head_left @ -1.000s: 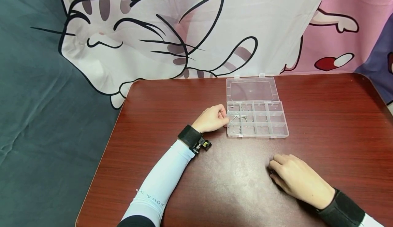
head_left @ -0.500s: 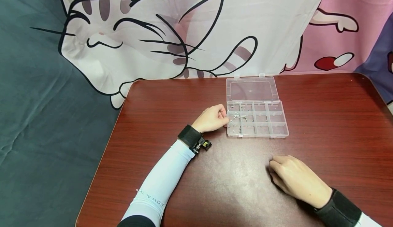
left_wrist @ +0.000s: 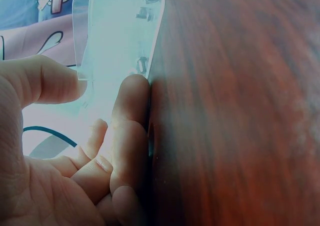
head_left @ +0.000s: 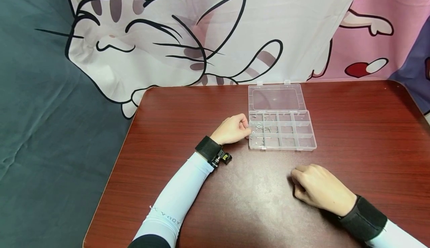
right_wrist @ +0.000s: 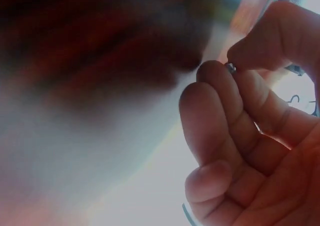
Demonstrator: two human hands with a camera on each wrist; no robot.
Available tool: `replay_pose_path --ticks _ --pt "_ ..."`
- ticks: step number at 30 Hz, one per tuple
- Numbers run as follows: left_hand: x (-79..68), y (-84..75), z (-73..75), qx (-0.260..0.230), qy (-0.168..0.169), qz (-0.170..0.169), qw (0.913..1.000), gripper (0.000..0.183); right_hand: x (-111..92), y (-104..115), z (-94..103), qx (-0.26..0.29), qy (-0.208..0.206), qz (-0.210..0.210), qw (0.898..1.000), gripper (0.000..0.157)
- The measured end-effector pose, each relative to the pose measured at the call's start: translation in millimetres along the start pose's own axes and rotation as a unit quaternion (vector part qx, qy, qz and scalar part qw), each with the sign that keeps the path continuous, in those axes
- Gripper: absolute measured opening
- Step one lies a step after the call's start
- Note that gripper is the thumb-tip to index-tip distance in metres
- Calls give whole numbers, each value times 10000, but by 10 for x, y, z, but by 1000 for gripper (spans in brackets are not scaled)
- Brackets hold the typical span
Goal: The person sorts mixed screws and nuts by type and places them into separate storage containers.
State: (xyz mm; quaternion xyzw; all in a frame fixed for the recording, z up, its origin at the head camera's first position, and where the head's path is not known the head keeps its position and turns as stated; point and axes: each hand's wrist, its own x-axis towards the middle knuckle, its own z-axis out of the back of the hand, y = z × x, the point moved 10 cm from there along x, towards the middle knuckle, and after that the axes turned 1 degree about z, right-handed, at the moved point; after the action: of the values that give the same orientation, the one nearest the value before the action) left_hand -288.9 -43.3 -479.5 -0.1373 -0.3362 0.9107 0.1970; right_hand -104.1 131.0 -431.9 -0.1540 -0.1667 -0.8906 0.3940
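A clear plastic compartment box [head_left: 287, 141] lies with its lid [head_left: 276, 98] folded back at the far side of the table. Several small silvery metal parts [head_left: 261, 128] are in its left compartments. My left hand [head_left: 231, 129] holds the box at its left edge; in the left wrist view, the thumb [left_wrist: 60, 81] is at the upper rim and a finger [left_wrist: 132, 98] lies low along the wall. Nearer the front right, my right hand [head_left: 324, 188] is over the table. Its thumb and fingers pinch a tiny shiny metal piece [right_wrist: 230, 67], mostly hidden by the fingertips.
The brown wooden table [head_left: 188, 110] reaches back to a hanging cloth [head_left: 302, 24] with cartoon drawings. Both wrists wear black straps, and a small camera [head_left: 224, 157] sticks out from the left one [head_left: 208, 149].
My right hand has shifted a little to the left and up across the table, its fingers tucked in more. The left hand and the box stay in place.
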Motion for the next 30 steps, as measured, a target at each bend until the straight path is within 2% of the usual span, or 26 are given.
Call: replay_pose_path --ticks 4,11,19,24,30 --pt "0 4 0 -6 1 6 10000 14 104 -37 9 281 -37 87 9996 33" --pt "2 17 -1 -8 -8 -1 10000 14 381 -143 33 572 54 -28 9983 32" --pt "11 18 -10 37 -2 -4 10000 14 684 -213 99 781 -217 7 9967 26" --pt "9 13 -6 68 -11 31 10000 14 806 -234 153 841 -411 134 9955 23" --pt "2 8 -4 18 5 54 10000 14 897 -249 177 851 -452 204 9951 22"
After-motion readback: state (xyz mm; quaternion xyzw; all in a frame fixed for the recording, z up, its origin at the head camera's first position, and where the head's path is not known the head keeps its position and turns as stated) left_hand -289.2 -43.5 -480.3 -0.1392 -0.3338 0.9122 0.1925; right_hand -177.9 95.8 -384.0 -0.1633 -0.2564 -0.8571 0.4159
